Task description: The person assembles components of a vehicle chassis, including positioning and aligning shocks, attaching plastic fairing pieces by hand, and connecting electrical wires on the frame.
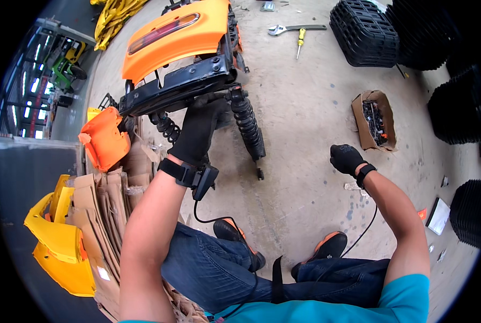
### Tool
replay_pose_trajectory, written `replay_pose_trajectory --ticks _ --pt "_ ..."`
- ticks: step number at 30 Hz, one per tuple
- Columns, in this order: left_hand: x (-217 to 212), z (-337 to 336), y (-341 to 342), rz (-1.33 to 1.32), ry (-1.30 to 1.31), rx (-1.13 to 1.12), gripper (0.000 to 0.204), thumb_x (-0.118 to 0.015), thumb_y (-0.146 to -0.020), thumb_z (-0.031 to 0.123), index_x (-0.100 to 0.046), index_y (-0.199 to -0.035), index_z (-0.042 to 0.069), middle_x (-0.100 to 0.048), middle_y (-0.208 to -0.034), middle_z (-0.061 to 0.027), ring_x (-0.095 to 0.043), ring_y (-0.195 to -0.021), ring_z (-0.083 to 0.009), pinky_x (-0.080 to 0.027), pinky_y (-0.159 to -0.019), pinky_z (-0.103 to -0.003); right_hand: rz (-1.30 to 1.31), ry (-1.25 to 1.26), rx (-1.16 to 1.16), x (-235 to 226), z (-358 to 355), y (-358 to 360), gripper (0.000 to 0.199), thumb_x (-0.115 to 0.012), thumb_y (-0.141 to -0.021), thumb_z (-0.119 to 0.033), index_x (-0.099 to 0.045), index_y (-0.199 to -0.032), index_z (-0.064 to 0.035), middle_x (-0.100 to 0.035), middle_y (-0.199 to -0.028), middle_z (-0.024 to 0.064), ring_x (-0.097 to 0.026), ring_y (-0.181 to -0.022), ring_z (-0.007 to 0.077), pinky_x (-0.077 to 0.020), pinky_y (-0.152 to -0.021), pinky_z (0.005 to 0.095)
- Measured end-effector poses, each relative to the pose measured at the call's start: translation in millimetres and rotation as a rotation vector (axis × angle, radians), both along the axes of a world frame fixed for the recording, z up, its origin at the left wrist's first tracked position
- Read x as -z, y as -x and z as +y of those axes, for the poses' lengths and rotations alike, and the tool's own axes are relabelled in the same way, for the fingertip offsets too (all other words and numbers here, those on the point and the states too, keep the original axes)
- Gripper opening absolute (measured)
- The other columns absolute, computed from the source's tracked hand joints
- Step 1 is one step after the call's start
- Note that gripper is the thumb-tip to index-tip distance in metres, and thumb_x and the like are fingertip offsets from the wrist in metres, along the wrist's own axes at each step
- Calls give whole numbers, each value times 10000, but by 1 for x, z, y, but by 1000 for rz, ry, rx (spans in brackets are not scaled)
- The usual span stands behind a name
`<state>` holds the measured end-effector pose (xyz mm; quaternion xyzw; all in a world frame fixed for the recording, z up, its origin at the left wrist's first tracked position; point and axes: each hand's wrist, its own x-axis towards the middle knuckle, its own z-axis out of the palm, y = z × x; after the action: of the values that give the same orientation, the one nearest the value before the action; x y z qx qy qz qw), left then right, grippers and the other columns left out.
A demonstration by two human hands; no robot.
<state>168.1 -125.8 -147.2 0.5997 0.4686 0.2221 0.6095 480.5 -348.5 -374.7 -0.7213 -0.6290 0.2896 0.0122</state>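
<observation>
In front of me stands part of a vehicle, with an orange body panel (178, 32) over a black metal frame (181, 81). Two black coil-spring shock absorbers hang beneath it: the right shock absorber (247, 121) in plain sight, the left shock absorber (168, 129) partly behind my wrist. My left hand (196, 126), black-gloved, reaches under the frame between the two; its fingers are mostly hidden there. Off to the right, my gloved right hand (347, 159) is closed in a fist above the floor. Whatever it holds, if anything, does not show. Close by is a cardboard box (360, 121) of small hardware.
An adjustable wrench (297, 29) and a yellow-handled screwdriver (301, 40) lie on the floor ahead. Stacked black crates (364, 35) line the right. Flattened cardboard (98, 215), yellow panels (63, 242) and an orange panel (108, 141) are at the left.
</observation>
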Motion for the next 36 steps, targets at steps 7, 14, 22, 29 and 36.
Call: replay_pose_trajectory --ticks 7,14,22,29,36 --pt "3 0 1 48 -71 56 184 -636 -923 180 -635 -1079 82 -627 -950 43 -588 -838 -71 -506 -720 -250 39 -22 -7 4 -1 0 161 -572 -820 -190 -614 -878 -45 -669 -832 210 -644 -840 406 -502 -744 507" --pt "34 2 14 681 -906 393 192 -566 -838 150 -660 -935 15 -673 -935 -208 -650 -913 -378 -515 -813 -438 30 -50 -80 10 0 -1 180 -593 -825 -223 -618 -873 -51 -665 -827 203 -638 -838 402 -503 -743 498" --pt "37 -45 45 850 -428 893 320 -598 -833 309 -635 -1043 72 -665 -1049 -194 -633 -1007 -362 -499 -874 -446 89 -5 -142 6 21 30 167 -618 -833 -221 -619 -864 -56 -668 -825 196 -636 -830 402 -506 -743 490" --pt "23 1 93 982 -790 961 272 -602 -786 328 -676 -732 72 -671 -770 -156 -669 -792 -356 -534 -723 -445 121 -131 -268 21 39 37 162 -647 -827 -233 -616 -864 -78 -659 -815 197 -630 -802 408 -509 -733 490" --pt "-35 22 136 1152 -267 425 597 -655 -833 533 -654 -681 -44 -591 -561 -118 -586 -497 -231 -489 -558 -373 215 50 -238 -9 58 83 156 -619 -841 -205 -617 -862 -51 -662 -791 168 -653 -763 351 -519 -704 427"
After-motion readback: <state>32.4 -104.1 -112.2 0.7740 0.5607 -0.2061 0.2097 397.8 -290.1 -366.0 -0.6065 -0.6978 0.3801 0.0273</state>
